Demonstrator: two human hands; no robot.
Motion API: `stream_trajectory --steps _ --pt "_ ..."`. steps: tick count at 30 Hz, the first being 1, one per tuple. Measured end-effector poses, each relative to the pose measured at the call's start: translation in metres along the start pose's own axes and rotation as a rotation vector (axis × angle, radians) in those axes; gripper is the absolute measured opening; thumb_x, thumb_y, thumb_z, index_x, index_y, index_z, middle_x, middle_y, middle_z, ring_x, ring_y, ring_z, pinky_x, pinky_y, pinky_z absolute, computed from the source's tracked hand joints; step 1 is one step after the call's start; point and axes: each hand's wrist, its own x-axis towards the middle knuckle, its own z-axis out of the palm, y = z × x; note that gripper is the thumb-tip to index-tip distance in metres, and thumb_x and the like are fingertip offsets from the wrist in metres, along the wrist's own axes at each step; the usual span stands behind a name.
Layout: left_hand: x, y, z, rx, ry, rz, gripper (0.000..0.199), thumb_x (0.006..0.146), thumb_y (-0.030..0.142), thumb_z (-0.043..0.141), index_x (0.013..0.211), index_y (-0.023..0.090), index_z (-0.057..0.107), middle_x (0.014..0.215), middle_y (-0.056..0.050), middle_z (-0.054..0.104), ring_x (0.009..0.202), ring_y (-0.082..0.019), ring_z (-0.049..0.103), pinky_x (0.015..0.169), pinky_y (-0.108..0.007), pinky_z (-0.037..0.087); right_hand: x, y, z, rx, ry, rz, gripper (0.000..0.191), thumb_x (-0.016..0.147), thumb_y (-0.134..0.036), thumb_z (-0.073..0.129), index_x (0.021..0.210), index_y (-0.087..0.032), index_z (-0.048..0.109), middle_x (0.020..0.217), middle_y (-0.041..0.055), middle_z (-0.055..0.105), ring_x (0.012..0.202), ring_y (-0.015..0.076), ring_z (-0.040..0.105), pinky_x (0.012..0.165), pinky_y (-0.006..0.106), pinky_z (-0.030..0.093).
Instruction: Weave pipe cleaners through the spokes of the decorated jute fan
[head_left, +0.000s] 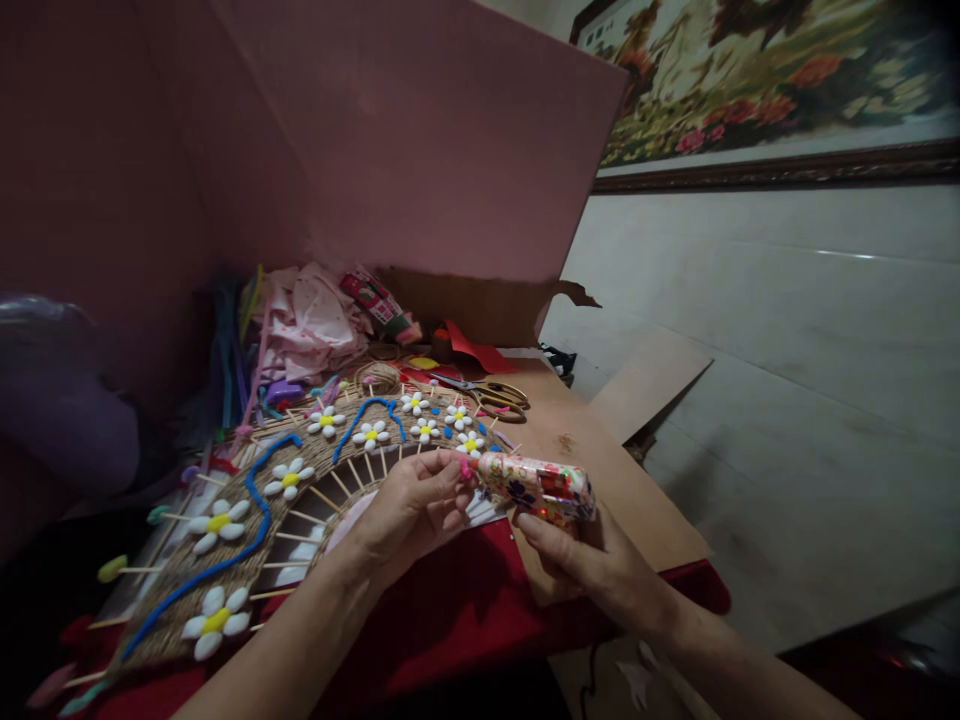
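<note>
My right hand point(592, 565) is wrapped round the grip of a flower-patterned glue gun point(536, 485), its nozzle pointing left. In my left hand point(416, 505), a small pink piece point(466, 468) is pinched between thumb and fingers, right at the nozzle tip; whether the two touch I cannot tell. Behind and to the left of my hands lies a woven twine fan point(251, 485) with thin wooden sticks. White daisies with yellow middles point(217, 525), blue wavy strips point(259, 500) and small blue dots decorate it. My left wrist and forearm hide part of its inner edge.
Gold-handled scissors point(499, 398) lie behind the glue gun on a brown cardboard sheet point(600, 470). A twine coil point(375, 378), red paper point(480, 348) and a crumpled pink bag point(311, 320) sit at the back. A red cloth point(465, 590) covers the table's front.
</note>
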Motion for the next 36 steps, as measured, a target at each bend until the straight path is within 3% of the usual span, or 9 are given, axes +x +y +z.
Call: stream_trajectory --steps 9,16,23,27,29,32,36 --pt "0.000 0.002 0.002 0.004 0.016 -0.010 0.015 0.073 0.020 0.071 0.079 0.008 0.063 0.066 -0.001 0.053 0.053 -0.003 0.046 0.047 -0.012 0.037 0.001 -0.003 0.000 0.010 0.003 -0.038 0.029 0.079 -0.045 0.062 0.086 -0.016 0.063 0.054 -0.0030 0.048 0.052 0.0099 0.046 0.051 0.021 0.043" --pt "-0.002 0.001 0.001 -0.005 0.006 0.000 0.013 0.075 0.019 0.069 0.078 0.009 0.062 0.066 -0.001 0.052 0.053 -0.003 0.046 0.047 -0.012 0.036 -0.002 0.006 -0.003 -0.008 0.018 0.051 0.032 0.079 -0.046 0.061 0.074 -0.015 0.058 0.048 -0.0057 0.041 0.040 0.0055 0.034 0.039 0.019 0.031" --pt "0.000 0.001 0.001 0.011 -0.002 0.004 0.011 0.077 0.019 0.067 0.079 0.009 0.062 0.068 -0.002 0.052 0.055 -0.004 0.046 0.048 -0.013 0.037 -0.001 0.008 -0.014 -0.031 0.098 0.057 0.036 0.079 -0.048 0.059 0.066 -0.015 0.051 0.051 -0.0039 0.043 0.042 0.0055 0.038 0.038 0.018 0.029" --pt "-0.001 0.001 0.002 0.018 0.011 0.007 0.011 0.077 0.018 0.066 0.078 0.008 0.061 0.069 -0.002 0.052 0.054 -0.004 0.045 0.044 -0.012 0.035 0.007 0.004 -0.035 0.080 0.213 0.104 0.036 0.075 -0.049 0.062 0.071 -0.014 0.052 0.053 -0.0044 0.045 0.039 0.0040 0.038 0.035 0.016 0.029" --pt "-0.001 0.002 0.003 0.019 0.025 0.003 0.011 0.076 0.017 0.067 0.078 0.008 0.061 0.069 -0.002 0.051 0.054 -0.004 0.045 0.044 -0.012 0.036 0.012 0.003 -0.054 0.158 0.253 0.144 0.037 0.072 -0.050 0.063 0.081 -0.015 0.055 0.052 -0.0066 0.044 0.034 0.0026 0.034 0.031 0.015 0.027" --pt "0.001 0.001 0.002 0.024 0.045 -0.008 0.011 0.075 0.016 0.068 0.078 0.008 0.061 0.068 -0.001 0.051 0.054 -0.004 0.046 0.044 -0.012 0.037 0.016 0.011 -0.088 0.095 0.327 0.238 0.039 0.069 -0.049 0.065 0.085 -0.016 0.055 0.051 -0.0077 0.043 0.032 0.0031 0.035 0.028 0.014 0.026" --pt "0.002 0.001 0.002 0.032 0.067 -0.035 0.013 0.073 0.017 0.070 0.079 0.009 0.062 0.067 -0.001 0.052 0.052 -0.003 0.046 0.044 -0.012 0.038 0.016 0.033 -0.126 0.002 0.333 0.395 0.035 0.070 -0.048 0.064 0.071 -0.016 0.050 0.049 -0.0079 0.042 0.030 0.0020 0.032 0.025 0.013 0.024"
